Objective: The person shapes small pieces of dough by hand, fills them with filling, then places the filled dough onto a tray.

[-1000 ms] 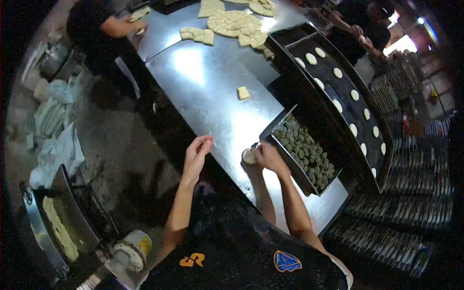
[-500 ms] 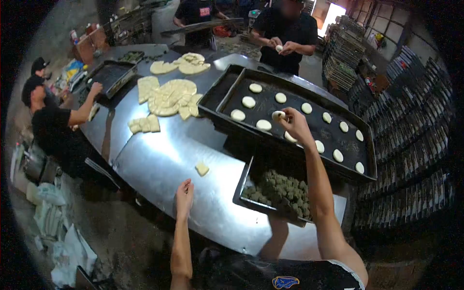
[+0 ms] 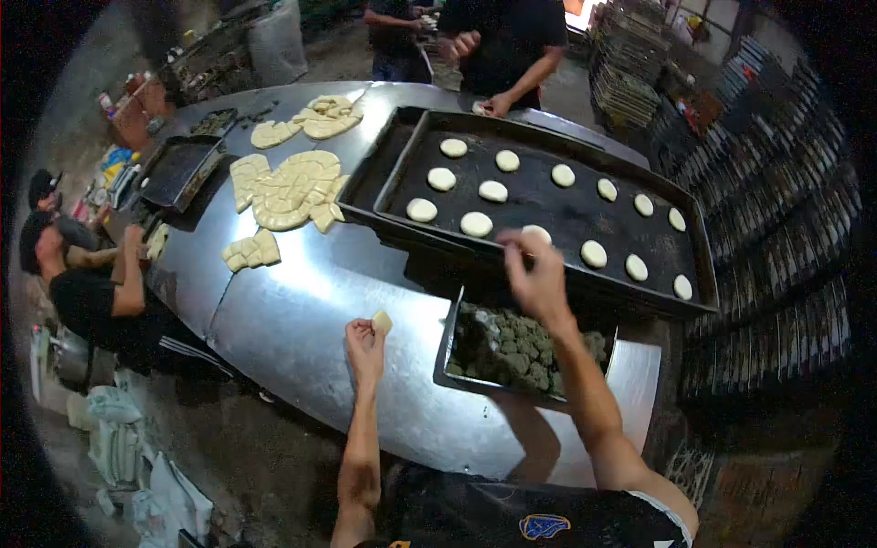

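Observation:
My left hand (image 3: 366, 349) pinches a small square dough piece (image 3: 382, 321) between thumb and fingers, just over the metal table. My right hand (image 3: 537, 279) is between the black baking tray (image 3: 585, 217) and the bin of dark green filling lumps (image 3: 525, 349). Its slightly blurred fingers are bent and apart, with nothing seen in them, and partly cover a dough disc (image 3: 536, 235). Several flat white discs, one of them a middle-row disc (image 3: 493, 191), lie on the tray.
Cut dough slabs (image 3: 297, 189) lie on the metal table (image 3: 301, 310) at the left. A smaller dark tray (image 3: 183, 173) stands farther left. Co-workers are at the left edge and far side; one co-worker's hand (image 3: 499, 104) touches the far edge. Stacked racks (image 3: 776, 219) rise at right.
My right hand has let go of a disc, now lying on the tray, and moved down toward the filling bin. My left hand has reached the dough square and taken hold of it.

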`<state>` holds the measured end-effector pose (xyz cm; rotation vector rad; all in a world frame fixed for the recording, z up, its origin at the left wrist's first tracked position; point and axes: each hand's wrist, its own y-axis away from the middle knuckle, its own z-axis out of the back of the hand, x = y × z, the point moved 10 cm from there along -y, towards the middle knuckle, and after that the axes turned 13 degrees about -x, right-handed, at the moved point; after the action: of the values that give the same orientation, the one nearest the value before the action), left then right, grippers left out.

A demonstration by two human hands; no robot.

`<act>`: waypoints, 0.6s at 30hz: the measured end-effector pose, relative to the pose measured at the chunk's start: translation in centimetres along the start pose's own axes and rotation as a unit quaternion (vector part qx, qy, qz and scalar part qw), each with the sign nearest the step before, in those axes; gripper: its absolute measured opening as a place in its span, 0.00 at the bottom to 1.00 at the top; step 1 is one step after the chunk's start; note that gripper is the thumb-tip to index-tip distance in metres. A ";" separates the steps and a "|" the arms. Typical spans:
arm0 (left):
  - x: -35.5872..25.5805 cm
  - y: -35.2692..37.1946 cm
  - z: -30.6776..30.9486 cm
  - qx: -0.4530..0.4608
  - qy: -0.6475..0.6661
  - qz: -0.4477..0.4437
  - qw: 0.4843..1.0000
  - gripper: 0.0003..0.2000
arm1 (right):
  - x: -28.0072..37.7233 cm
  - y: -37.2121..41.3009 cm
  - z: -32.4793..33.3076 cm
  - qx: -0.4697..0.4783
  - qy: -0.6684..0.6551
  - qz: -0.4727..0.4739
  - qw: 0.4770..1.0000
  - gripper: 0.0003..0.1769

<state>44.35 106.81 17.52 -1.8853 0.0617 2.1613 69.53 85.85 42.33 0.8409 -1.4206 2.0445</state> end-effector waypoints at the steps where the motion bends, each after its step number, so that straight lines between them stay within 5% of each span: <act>1: -0.9 1.0 -1.0 0.026 0.140 0.046 0.989 0.15 | 0.0 3.2 -0.3 0.052 -0.023 -0.025 0.998 0.08; 4: -7.2 9.1 -3.9 0.198 0.169 0.141 0.955 0.20 | -2.2 14.1 -2.3 0.196 -0.120 -0.235 0.945 0.13; 7: -7.9 16.0 -5.7 0.301 0.210 0.178 0.913 0.19 | -3.7 21.1 -2.4 0.258 -0.095 -0.245 0.930 0.18; 8: -7.1 17.3 -5.4 0.279 0.211 0.233 0.908 0.18 | -3.9 22.1 -2.0 0.255 -0.095 -0.250 0.929 0.18; 13: -7.1 20.0 -2.9 0.206 0.187 0.209 0.938 0.16 | -2.8 25.2 -0.9 0.225 -0.183 -0.361 0.887 0.19; 18: -8.3 21.5 -1.5 0.182 0.232 0.195 0.936 0.16 | -1.1 25.0 0.8 0.245 -0.101 -0.271 0.925 0.14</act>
<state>41.83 84.31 22.29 -2.2325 0.9315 1.6898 52.74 76.90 25.98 1.4966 -0.6370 1.9133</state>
